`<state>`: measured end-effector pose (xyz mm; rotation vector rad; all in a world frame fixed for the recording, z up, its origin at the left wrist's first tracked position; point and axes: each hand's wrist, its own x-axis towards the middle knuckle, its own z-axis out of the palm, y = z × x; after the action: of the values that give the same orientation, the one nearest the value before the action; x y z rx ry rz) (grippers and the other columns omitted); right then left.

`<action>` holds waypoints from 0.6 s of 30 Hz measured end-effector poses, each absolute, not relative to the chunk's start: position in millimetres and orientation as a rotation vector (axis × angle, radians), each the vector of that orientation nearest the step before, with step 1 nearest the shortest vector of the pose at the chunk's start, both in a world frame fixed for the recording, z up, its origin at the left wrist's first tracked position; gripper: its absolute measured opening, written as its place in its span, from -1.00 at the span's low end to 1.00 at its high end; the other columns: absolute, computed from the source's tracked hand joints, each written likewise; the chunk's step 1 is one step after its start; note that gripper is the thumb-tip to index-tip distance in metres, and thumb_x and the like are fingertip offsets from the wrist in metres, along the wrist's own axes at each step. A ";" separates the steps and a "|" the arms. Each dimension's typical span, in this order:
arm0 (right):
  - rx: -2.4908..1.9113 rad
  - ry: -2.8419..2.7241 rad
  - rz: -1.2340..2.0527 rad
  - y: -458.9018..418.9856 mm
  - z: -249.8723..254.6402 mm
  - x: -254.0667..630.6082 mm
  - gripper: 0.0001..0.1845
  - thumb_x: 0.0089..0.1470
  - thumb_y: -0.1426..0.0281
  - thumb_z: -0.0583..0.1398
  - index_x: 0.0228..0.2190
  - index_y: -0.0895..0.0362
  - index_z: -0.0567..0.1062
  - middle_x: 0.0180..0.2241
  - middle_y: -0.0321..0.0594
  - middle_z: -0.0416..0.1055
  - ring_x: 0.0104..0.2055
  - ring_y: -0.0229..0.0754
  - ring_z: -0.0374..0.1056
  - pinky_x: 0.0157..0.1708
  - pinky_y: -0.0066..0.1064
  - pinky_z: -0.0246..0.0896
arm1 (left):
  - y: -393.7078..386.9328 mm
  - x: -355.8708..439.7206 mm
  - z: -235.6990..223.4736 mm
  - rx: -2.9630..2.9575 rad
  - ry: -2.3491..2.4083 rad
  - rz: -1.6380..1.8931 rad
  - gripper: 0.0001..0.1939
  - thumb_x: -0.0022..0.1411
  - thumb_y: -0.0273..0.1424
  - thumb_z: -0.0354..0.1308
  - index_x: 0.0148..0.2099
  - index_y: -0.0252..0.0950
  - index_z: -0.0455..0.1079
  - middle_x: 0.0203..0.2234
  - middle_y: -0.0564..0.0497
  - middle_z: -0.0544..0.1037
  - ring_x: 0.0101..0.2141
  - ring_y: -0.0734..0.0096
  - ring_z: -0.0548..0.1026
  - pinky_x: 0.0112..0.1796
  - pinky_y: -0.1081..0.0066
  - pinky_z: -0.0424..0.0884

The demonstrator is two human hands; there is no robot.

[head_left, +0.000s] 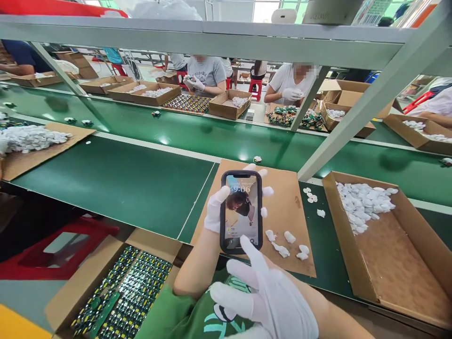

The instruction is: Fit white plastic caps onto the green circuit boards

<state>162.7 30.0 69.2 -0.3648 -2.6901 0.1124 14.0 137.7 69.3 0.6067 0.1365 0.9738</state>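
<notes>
My left hand (213, 211), in a white glove, is wrapped round a smartphone (241, 212) in a thick black case. The phone is held upright over a flat cardboard sheet (282, 207); its lit screen shows 9:06 over a picture. My right hand (268, 296), also gloved in white, is in front with fingers spread and nothing in them. Its index finger reaches to the lower edge of the screen; whether it touches the glass I cannot tell. Several crumpled white pieces (281, 249) lie on the cardboard, right of the phone.
At right stands a shallow cardboard box (406, 263) with a heap of white pieces. A box of circuit boards (127, 287) sits below left. Behind runs a green conveyor belt (183, 134), crossed by a slanted metal post (353, 108). Co-workers (206, 75) sit beyond it.
</notes>
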 end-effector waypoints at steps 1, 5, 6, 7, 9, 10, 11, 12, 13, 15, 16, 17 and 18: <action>-0.324 -2.672 0.082 30.7 67.5 162.3 -0.59 0.27 0.18 0.20 0.14 -0.25 0.37 0.23 -0.28 0.36 -0.01 0.07 0.46 0.24 0.31 0.08 | 137.8 14.1 70.3 0.610 0.138 0.970 -0.04 0.05 0.06 0.32 0.43 -0.10 0.16 0.43 -0.21 0.14 0.24 -0.39 0.33 0.07 -0.18 0.43; -0.351 -2.544 0.094 35.4 63.7 161.4 -0.56 0.28 0.17 0.18 0.16 -0.18 0.31 0.19 -0.15 0.38 -0.12 0.01 0.46 0.19 0.33 0.12 | 136.4 15.7 70.0 0.612 0.135 0.957 -0.05 0.05 0.03 0.33 0.43 -0.09 0.16 0.42 -0.20 0.16 0.24 -0.38 0.33 0.06 -0.17 0.45; -0.374 -2.507 0.098 36.9 64.9 162.1 -0.56 0.28 0.15 0.17 0.16 -0.15 0.29 0.17 -0.11 0.40 -0.08 0.03 0.46 0.21 0.34 0.10 | 135.7 16.0 68.9 0.605 0.128 0.954 -0.07 0.07 0.02 0.32 0.43 -0.07 0.16 0.41 -0.18 0.17 0.24 -0.36 0.34 0.06 -0.16 0.45; -0.391 -2.465 0.092 38.1 66.9 163.5 -0.56 0.29 0.13 0.15 0.15 -0.12 0.28 0.14 -0.10 0.42 -0.04 0.06 0.45 0.23 0.35 0.05 | 134.9 16.2 67.7 0.596 0.123 0.952 -0.09 0.09 0.02 0.31 0.43 -0.06 0.15 0.41 -0.17 0.18 0.24 -0.34 0.35 0.06 -0.16 0.45; -0.391 -2.406 0.069 38.9 72.3 167.4 -0.61 0.31 0.12 0.12 0.12 -0.12 0.25 0.09 -0.12 0.47 0.02 0.07 0.43 0.30 0.39 -0.09 | 133.4 16.2 66.4 0.582 0.115 0.952 -0.12 0.12 0.02 0.28 0.42 -0.05 0.16 0.41 -0.16 0.18 0.23 -0.32 0.36 0.05 -0.16 0.45; -0.385 -2.388 0.063 38.3 74.9 169.3 -0.64 0.33 0.14 0.09 0.11 -0.13 0.25 0.06 -0.15 0.50 0.02 0.05 0.44 0.32 0.39 -0.16 | 132.8 16.0 66.5 0.580 0.109 0.956 -0.13 0.12 0.02 0.28 0.42 -0.05 0.16 0.41 -0.16 0.18 0.22 -0.33 0.37 0.04 -0.17 0.45; -0.385 -2.386 0.072 36.9 76.9 170.8 -0.66 0.36 0.16 0.05 0.12 -0.12 0.24 0.01 -0.17 0.53 0.00 0.02 0.45 0.35 0.36 -0.18 | 132.4 15.7 67.3 0.581 0.101 0.954 -0.13 0.12 0.02 0.28 0.42 -0.06 0.17 0.42 -0.16 0.17 0.22 -0.33 0.37 0.04 -0.16 0.46; -0.406 -2.408 0.104 35.1 78.0 171.5 -0.65 0.38 0.16 0.02 0.14 -0.09 0.25 -0.05 -0.17 0.56 -0.05 -0.01 0.47 0.37 0.30 -0.15 | 132.2 15.2 68.6 0.584 0.091 0.956 -0.14 0.12 0.01 0.29 0.41 -0.07 0.18 0.43 -0.15 0.15 0.21 -0.33 0.38 0.02 -0.14 0.48; -0.446 -2.437 0.152 32.8 78.0 171.1 -0.62 0.39 0.15 0.00 0.16 -0.04 0.26 -0.12 -0.16 0.58 -0.10 -0.04 0.49 0.38 0.24 -0.08 | 132.1 14.6 70.2 0.586 0.077 0.956 -0.15 0.13 0.00 0.29 0.41 -0.07 0.19 0.43 -0.14 0.13 0.20 -0.31 0.39 -0.01 -0.10 0.50; -0.531 -2.500 0.257 28.2 74.6 167.1 -0.57 0.37 0.10 0.04 0.16 -0.02 0.32 -0.20 -0.18 0.60 -0.21 -0.08 0.51 0.36 0.12 0.08 | 132.6 13.3 73.4 0.586 0.058 0.951 -0.15 0.14 -0.01 0.30 0.41 -0.06 0.18 0.44 -0.12 0.10 0.16 -0.26 0.43 -0.10 0.04 0.55; -0.543 -2.530 0.285 26.2 71.6 164.0 -0.57 0.34 0.09 0.09 0.15 -0.06 0.35 -0.20 -0.21 0.60 -0.25 -0.10 0.51 0.34 0.09 0.13 | 133.0 12.5 74.7 0.582 0.054 0.951 -0.15 0.15 -0.02 0.30 0.42 -0.06 0.16 0.45 -0.12 0.10 0.14 -0.22 0.45 -0.15 0.11 0.57; -0.527 -2.550 0.282 24.5 67.9 160.6 -0.60 0.32 0.11 0.14 0.14 -0.13 0.37 -0.17 -0.25 0.60 -0.28 -0.12 0.50 0.32 0.10 0.15 | 133.6 11.7 75.6 0.578 0.051 0.948 -0.13 0.15 -0.02 0.30 0.44 -0.04 0.14 0.45 -0.12 0.09 0.11 -0.17 0.48 -0.18 0.17 0.57; -0.491 -2.555 0.256 23.3 64.0 157.3 -0.63 0.31 0.15 0.18 0.12 -0.20 0.38 -0.12 -0.30 0.60 -0.28 -0.15 0.50 0.31 0.14 0.16 | 134.1 10.9 76.3 0.577 0.051 0.941 -0.11 0.15 -0.01 0.30 0.45 -0.02 0.10 0.45 -0.11 0.09 0.07 -0.13 0.51 -0.21 0.20 0.57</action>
<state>157.3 23.3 64.0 -0.4905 -2.5548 0.2561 10.9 134.1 76.3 0.5765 0.0508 0.9412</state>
